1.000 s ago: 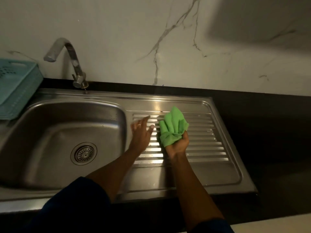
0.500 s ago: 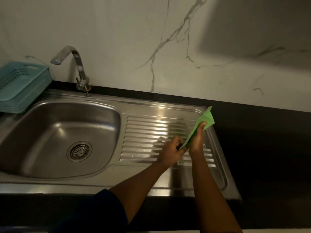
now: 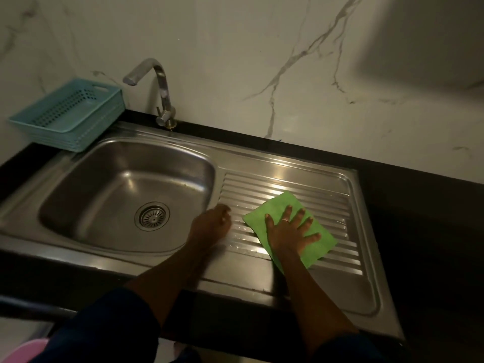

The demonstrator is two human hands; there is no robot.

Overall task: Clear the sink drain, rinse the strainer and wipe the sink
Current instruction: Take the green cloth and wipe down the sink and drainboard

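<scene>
White marble-veined wall panelling backs a black countertop (image 3: 419, 205) carrying a stainless steel sink (image 3: 125, 184), with a curved tap (image 3: 159, 85) at the rear and a stack of blue perforated baskets (image 3: 70, 113) at its far left corner. Strainer (image 3: 152, 216) is seated in the drain at the basin floor; the green cloth (image 3: 282, 208) lies spread flat on the ribbed drainboard (image 3: 301, 184) to the right of the basin. Right hand (image 3: 289, 230) is pressed palm-down on the cloth with fingers splayed, not gripping it, while the left hand (image 3: 210, 226), motion-blurred, sits loosely curled and holding nothing at the drainboard's left edge beside the basin.
</scene>
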